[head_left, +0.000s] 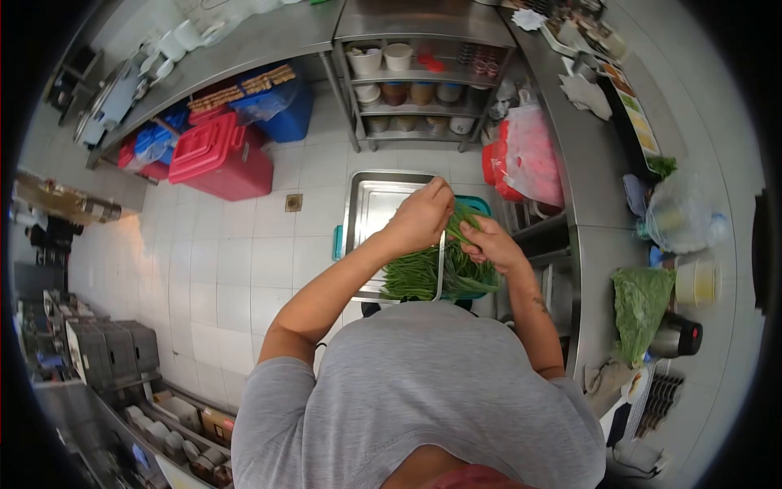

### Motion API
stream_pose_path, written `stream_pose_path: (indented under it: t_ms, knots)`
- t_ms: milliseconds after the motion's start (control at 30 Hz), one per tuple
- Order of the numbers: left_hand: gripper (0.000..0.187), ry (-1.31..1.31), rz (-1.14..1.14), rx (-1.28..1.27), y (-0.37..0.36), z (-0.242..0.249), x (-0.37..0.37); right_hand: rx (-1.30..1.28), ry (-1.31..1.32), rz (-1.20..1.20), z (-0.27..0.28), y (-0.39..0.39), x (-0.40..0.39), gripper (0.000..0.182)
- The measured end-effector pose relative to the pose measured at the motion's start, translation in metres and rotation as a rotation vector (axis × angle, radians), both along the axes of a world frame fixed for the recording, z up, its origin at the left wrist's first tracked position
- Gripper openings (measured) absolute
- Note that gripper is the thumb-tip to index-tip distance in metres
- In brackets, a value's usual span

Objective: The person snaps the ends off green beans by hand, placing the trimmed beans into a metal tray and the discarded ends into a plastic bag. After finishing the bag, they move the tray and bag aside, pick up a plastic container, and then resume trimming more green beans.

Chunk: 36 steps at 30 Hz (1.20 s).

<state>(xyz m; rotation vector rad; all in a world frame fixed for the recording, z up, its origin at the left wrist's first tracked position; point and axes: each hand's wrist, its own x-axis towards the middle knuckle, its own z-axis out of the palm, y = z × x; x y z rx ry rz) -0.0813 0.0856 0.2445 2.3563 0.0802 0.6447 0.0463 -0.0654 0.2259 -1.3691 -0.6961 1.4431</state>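
Note:
My right hand [490,244] is closed around a small bunch of thin green stalks [463,220]. Close beside it, my left hand [425,215] has its fingers curled at the other end of the bunch, the fingertips partly hidden. Below both hands sits a rectangular metal tray [364,204]. A pile of long green stalks [410,275] fills its near right part. Just right of the tray's rim, more greens [468,275] lie, partly in clear plastic. A teal container [338,242] shows under the tray on both sides.
Pink bin [224,159] and blue bin [285,106] stand at the far left. Steel shelves [423,77] with tubs rise ahead. On the right, a steel counter [599,253] holds a bag of greens [642,306]; a red container with plastic bags [525,159] stands beside it.

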Motion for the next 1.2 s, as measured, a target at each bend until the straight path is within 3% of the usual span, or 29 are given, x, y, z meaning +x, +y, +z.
stream_pose_path:
  t_ms: [100, 167, 233, 367, 400, 533, 600, 767, 867, 1000, 1100, 1200]
  knots:
    - [0.012, 0.074, 0.209, 0.089, -0.024, -0.026, 0.026, 0.026, -0.244, -0.105, -0.005, -0.014, -0.001, 0.026]
    - [0.012, 0.199, 0.236, -0.144, -0.026, -0.054, 0.043, 0.044, -0.522, -0.106, -0.018, -0.025, 0.000, 0.026]
    - [0.010, 0.238, 0.124, -0.370, -0.027, -0.052, 0.053, 0.004, -0.345, -0.233, -0.019, -0.038, 0.001, 0.026]
    - [0.008, 0.145, -0.184, -0.369, -0.037, -0.059, 0.062, -0.041, -0.047, -0.343, -0.022, -0.068, 0.012, 0.026]
    - [0.010, 0.249, -0.192, -0.349, -0.041, -0.045, 0.062, -0.037, -0.043, -0.342, -0.024, -0.072, 0.014, 0.026]
    - [0.011, 0.270, -0.359, -0.173, -0.046, -0.049, 0.071, -0.029, -0.116, -0.389, -0.023, -0.082, 0.010, 0.023]
    - [0.011, 0.230, -0.388, -0.105, -0.046, -0.054, 0.074, -0.023, -0.220, -0.402, -0.022, -0.082, 0.011, 0.022]
    - [0.010, 0.387, -0.306, -0.207, -0.049, -0.037, 0.072, -0.006, -0.394, -0.410, -0.025, -0.085, 0.016, 0.022]
    - [0.008, 0.213, -0.222, -0.238, -0.052, -0.039, 0.069, 0.004, -0.383, -0.434, -0.024, -0.079, 0.013, 0.022]
    - [0.009, 0.068, -0.187, -0.176, -0.045, -0.032, 0.055, -0.014, -0.182, -0.509, -0.033, -0.068, 0.005, 0.024]
    - [0.012, -0.026, -0.294, 0.010, -0.035, -0.032, 0.049, 0.020, -0.113, -0.561, -0.033, -0.062, -0.006, 0.025]
    - [0.013, 0.013, -0.333, -0.007, -0.033, -0.039, 0.050, 0.011, -0.108, -0.579, -0.032, -0.064, -0.014, 0.027]
